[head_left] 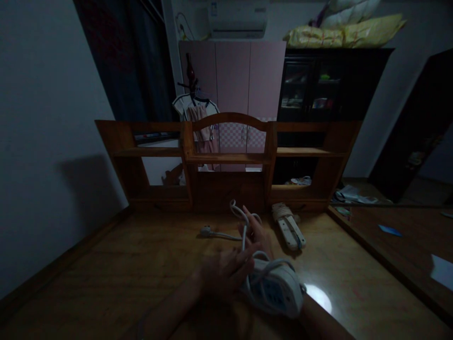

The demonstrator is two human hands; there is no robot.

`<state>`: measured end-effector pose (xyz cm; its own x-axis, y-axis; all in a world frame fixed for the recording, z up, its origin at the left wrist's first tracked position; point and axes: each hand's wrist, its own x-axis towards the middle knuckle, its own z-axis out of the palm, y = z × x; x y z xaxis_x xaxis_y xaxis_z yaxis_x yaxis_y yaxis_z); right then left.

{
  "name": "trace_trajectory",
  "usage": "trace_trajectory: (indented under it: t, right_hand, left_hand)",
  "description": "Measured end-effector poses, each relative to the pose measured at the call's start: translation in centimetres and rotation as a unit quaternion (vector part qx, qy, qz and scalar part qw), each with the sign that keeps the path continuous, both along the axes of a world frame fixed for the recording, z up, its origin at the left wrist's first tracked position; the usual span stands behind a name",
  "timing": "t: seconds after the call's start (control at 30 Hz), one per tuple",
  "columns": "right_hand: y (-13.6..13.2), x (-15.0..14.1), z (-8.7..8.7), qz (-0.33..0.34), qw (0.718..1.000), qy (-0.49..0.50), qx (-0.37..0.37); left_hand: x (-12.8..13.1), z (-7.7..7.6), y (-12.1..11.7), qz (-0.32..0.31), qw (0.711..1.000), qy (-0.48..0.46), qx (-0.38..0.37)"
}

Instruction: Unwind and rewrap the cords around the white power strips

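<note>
A white power strip (278, 285) with blue socket faces is held tilted above the wooden desk, over my right forearm, its grey-white cord looped loosely across it. My left hand (230, 267), slightly blurred, lies at the strip's near left end with its fingers closed around the cord (244, 236). Just beyond the strip, my right hand (258, 233) has its fingers bent among loops of that cord; part of the palm is hidden. The plug (205, 231) rests on the desktop to the left, with cord trailing from it toward my hands.
Right of my hands lies a second white power strip (290, 231), its cord wound round one end. A wooden shelf unit (230, 158) closes off the desk's far side. A raised wooden edge (389, 267) runs along the right, with papers (442, 271) beyond it.
</note>
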<state>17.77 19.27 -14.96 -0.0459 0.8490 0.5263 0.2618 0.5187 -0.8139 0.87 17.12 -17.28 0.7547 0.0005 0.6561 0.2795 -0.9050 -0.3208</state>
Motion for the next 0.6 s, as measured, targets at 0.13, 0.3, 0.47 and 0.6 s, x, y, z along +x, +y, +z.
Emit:
trace_trajectory:
  t: [0.13, 0.3, 0.47, 0.6]
  right_hand:
    - [0.7, 1.0, 0.7, -0.036, 0.998, -0.019, 0.051]
    - [1.9, 1.6, 0.0, -0.016, 0.992, 0.124, 0.010]
    - [2.5, 2.6, 0.4, -0.006, 0.992, 0.129, 0.003]
    - [2.6, 3.0, 0.6, 0.001, 0.991, 0.132, 0.017]
  left_hand:
    - [0.1, 0.5, 0.3, 0.025, 0.999, 0.022, 0.001]
    - [-0.7, 1.1, 1.6, 0.079, 0.995, 0.029, -0.055]
    - [-1.9, 1.5, 2.8, 0.135, 0.986, 0.023, -0.095]
    - [-2.1, 1.2, 3.3, 0.162, 0.978, 0.021, -0.128]
